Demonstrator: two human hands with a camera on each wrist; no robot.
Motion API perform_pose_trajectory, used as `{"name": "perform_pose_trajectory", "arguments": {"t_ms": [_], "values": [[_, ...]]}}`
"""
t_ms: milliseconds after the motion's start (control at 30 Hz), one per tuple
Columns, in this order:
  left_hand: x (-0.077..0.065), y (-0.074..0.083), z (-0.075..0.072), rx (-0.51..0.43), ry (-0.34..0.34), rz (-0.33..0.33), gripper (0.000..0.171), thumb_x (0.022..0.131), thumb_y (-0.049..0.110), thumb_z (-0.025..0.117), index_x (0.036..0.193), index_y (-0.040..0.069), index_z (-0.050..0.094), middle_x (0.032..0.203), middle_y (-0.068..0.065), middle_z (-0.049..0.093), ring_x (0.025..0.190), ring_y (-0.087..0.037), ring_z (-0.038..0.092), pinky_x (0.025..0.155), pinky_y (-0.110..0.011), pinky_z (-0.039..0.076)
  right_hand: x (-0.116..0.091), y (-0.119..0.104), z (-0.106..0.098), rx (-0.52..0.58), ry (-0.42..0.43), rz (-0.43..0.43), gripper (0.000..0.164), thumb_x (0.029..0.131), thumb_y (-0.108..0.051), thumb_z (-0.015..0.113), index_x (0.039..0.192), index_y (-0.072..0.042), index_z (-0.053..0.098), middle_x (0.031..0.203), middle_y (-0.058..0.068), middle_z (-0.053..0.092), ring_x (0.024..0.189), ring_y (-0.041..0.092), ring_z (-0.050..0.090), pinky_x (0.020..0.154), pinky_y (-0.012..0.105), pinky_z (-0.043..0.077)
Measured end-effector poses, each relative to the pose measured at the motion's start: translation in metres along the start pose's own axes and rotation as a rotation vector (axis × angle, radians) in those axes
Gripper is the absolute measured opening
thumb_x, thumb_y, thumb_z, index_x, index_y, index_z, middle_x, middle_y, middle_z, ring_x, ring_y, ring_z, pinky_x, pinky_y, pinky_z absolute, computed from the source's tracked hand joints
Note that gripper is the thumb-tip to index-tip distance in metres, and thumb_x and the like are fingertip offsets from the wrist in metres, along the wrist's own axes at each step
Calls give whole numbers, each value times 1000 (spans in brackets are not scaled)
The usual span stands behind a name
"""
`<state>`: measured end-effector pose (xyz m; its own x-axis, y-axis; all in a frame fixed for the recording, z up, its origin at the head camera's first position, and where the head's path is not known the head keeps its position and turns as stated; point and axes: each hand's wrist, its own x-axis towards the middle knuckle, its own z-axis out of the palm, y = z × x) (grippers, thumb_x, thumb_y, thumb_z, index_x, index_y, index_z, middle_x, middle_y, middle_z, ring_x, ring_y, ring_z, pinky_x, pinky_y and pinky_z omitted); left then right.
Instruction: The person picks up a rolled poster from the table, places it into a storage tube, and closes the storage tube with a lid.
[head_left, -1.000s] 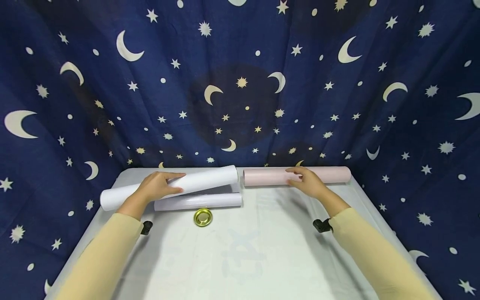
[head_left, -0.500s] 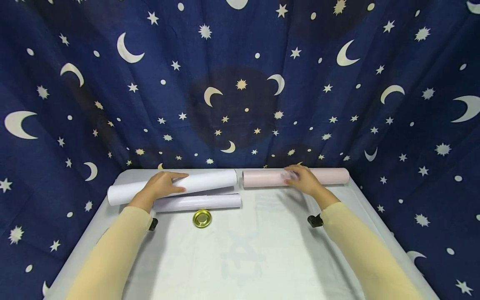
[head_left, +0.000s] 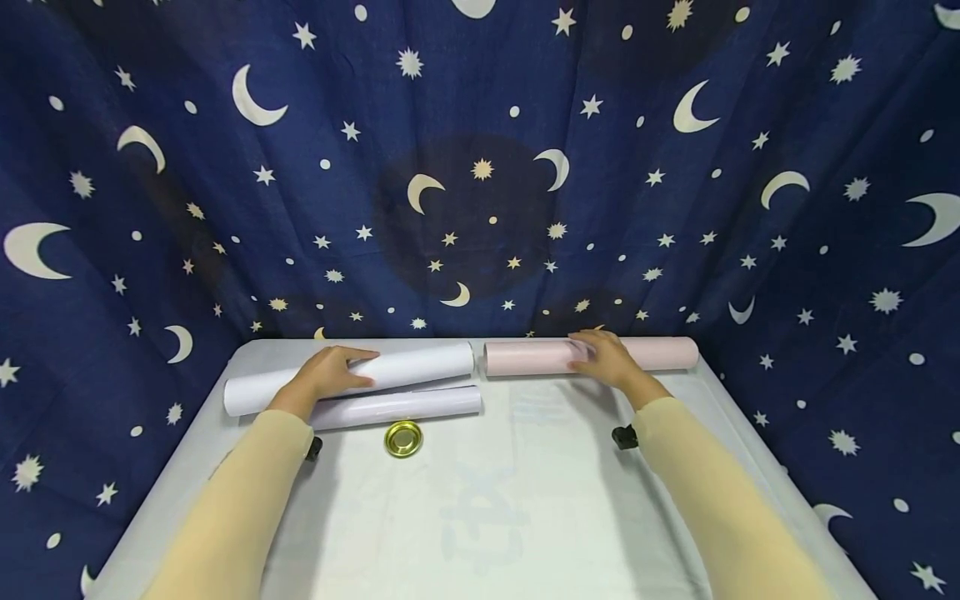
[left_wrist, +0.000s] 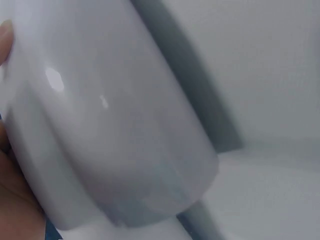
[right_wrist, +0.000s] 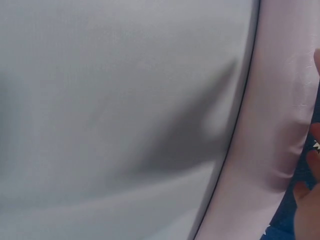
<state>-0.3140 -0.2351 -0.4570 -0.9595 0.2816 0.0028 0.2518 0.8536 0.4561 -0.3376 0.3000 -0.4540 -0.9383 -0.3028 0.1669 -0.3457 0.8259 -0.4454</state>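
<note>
In the head view, my left hand grips a thick white roll lying at a slight slant along the back left of the table. Right in front of it lies a thinner, glossy white roll, partly hidden by my left wrist. The left wrist view shows the glossy roll close up, with parts of my hand at the left edge. My right hand holds a pale pink roll around its middle, at the back right. Dents mark the pink roll's surface near my fingers.
A small round gold dish stands just in front of the glossy roll. The white-covered table meets a dark blue curtain with moons and stars at its back and sides.
The thick white roll's left end has come down and shifted right with my left hand. The glossy roll's left part has moved slightly towards me. My right hand stays on the pink roll.
</note>
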Motion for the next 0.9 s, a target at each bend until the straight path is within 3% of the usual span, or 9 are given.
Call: {"name": "perform_pose_trajectory", "arguments": {"t_ms": [500, 733, 900], "values": [[0, 1, 10, -76, 16, -58, 64, 82, 37, 83, 141, 24, 60, 145, -16, 54, 134, -39, 48, 110, -58, 36, 2, 8, 11, -63, -32, 4, 60, 92, -27, 74, 143, -6, 53, 150, 28, 41, 140, 51, 29, 115, 65, 13], [-1, 5, 18, -104, 89, 57, 59, 84, 28, 82, 138, 15, 63, 141, -12, 58, 134, -37, 48, 111, -55, 35, 1, 6, 15, -54, -29, 58, 61, 89, -25, 76, 144, -11, 54, 154, 24, 39, 139, 47, 29, 110, 64, 16], [-5, 15, 20, -71, 142, 140, 54, 86, 29, 80, 135, 13, 65, 140, -11, 59, 134, -35, 48, 113, -53, 34, 3, 9, 17, -56, -24, 68, 66, 86, -24, 80, 146, -13, 52, 154, 23, 39, 137, 45, 28, 110, 62, 13]]}}
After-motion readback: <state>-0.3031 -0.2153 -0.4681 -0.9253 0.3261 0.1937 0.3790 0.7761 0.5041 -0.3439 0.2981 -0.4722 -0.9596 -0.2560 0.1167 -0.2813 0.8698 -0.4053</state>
